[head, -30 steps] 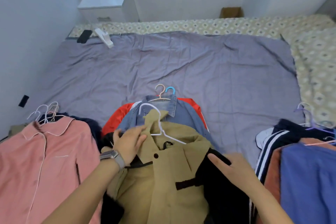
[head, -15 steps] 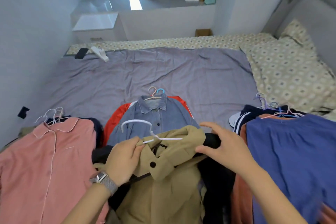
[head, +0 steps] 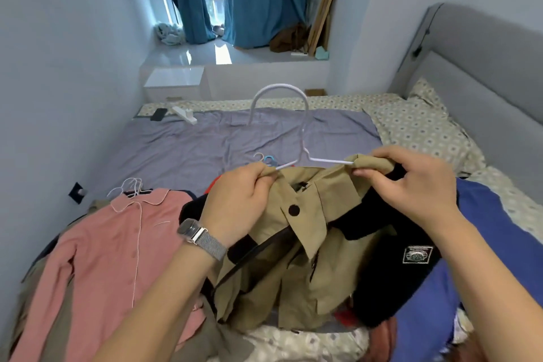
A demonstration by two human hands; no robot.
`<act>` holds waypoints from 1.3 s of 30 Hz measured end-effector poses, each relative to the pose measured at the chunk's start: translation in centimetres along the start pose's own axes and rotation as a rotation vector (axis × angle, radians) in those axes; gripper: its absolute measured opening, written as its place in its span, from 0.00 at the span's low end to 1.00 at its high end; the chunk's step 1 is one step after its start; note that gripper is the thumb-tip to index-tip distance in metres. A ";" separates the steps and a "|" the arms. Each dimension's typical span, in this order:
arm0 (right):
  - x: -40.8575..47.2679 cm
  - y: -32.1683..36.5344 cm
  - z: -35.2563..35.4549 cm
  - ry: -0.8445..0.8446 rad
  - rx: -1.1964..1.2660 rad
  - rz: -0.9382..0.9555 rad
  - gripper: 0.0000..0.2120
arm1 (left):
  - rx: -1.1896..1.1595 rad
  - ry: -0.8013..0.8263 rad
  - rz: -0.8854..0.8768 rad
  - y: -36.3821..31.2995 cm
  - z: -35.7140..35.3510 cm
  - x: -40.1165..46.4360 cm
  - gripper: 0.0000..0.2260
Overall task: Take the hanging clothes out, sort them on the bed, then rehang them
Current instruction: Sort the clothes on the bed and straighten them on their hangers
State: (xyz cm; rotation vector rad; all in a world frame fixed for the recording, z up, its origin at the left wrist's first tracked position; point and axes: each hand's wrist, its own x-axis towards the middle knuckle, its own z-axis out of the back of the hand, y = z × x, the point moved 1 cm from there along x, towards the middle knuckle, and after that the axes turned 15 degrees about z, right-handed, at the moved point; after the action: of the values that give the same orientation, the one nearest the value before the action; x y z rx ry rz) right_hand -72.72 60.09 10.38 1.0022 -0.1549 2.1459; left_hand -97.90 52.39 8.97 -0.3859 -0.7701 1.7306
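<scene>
A: Where is the khaki cotton jacket with the dark round button now?

B: Up off the bed, held in front of the person over the middle pile. A second ago it lay flat on the heap with both hands resting on it; now it hangs from its thin white wire hanger, whose hook stands upright above the collar.

A: And the hands?

B: Apart, one at each shoulder. The left hand, with a metal mesh watch at the wrist, pinches the khaki cloth at the hanger's left arm. The right hand pinches the fabric at the right end, where the wire slips under the shoulder.

A: So what does the lift mean?

B: I judge the sorting is giving way to rehanging: this jacket looks picked as the first to go back, and the fingers seem to be seating its shoulders on the wire.

A: Anything caught up with it?

B: A black fleecy garment with a white patch lies against its right side; whether it is snagged I cannot tell. The pink piped pyjama shirt lies to the left on the grey-purple bedsheet, and a blue garment to the right.
</scene>
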 end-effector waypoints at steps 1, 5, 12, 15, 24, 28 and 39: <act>-0.3 0.6 1.3 -0.018 0.014 -0.014 0.20 | -0.006 -0.001 -0.015 -0.8 0.9 -0.9 0.14; -2.3 2.7 5.7 -0.081 0.067 -0.068 0.19 | -0.032 -0.017 -0.092 -3.7 3.4 -4.9 0.12; -5.5 6.7 11.6 -0.149 0.123 -0.051 0.11 | -0.004 -0.043 -0.177 -6.9 6.6 -10.5 0.15; -4.5 8.8 13.6 -0.161 0.163 0.015 0.10 | 0.023 -0.122 -0.190 -8.4 9.7 -12.6 0.16; -2.9 15.6 11.3 -0.074 0.418 0.156 0.11 | 0.158 -0.363 0.033 -5.2 16.4 -19.5 0.15; -5.0 18.3 7.3 0.038 0.557 0.140 0.10 | 0.205 -0.330 0.198 -1.0 16.6 -22.5 0.15; 0.1 33.9 -3.5 0.175 0.733 0.280 0.07 | 0.258 -0.468 0.340 11.9 28.2 -26.2 0.17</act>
State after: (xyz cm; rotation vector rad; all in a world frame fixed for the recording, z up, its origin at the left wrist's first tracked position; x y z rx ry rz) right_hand -97.81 37.35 14.55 1.2278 0.6576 2.5997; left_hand -116.00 17.61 18.23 0.0787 -0.8280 2.2522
